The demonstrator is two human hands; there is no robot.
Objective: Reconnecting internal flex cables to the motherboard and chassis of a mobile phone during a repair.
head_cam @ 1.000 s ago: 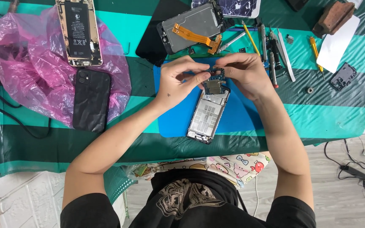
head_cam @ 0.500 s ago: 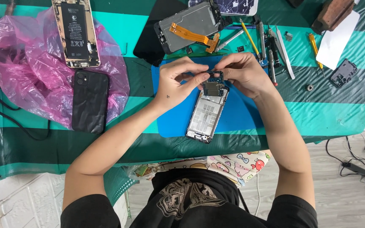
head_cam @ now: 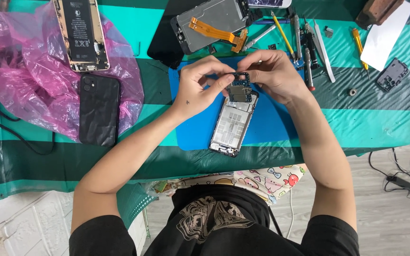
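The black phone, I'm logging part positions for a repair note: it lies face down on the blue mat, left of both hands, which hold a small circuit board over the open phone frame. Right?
Not quite. In the head view the black phone lies on the pink plastic bag, not the blue mat. The rest stands: left hand and right hand hold the circuit board over the phone frame.

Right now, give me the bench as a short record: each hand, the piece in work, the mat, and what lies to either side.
left hand: pinching the small circuit board from its left side
right hand: pinching the same board from the right
circuit board: held at the top end of the phone frame
phone frame: open, lying on the blue mat
blue mat: on the green striped tablecloth
left side: black phone on a pink plastic bag
right side: screwdrivers and tweezers
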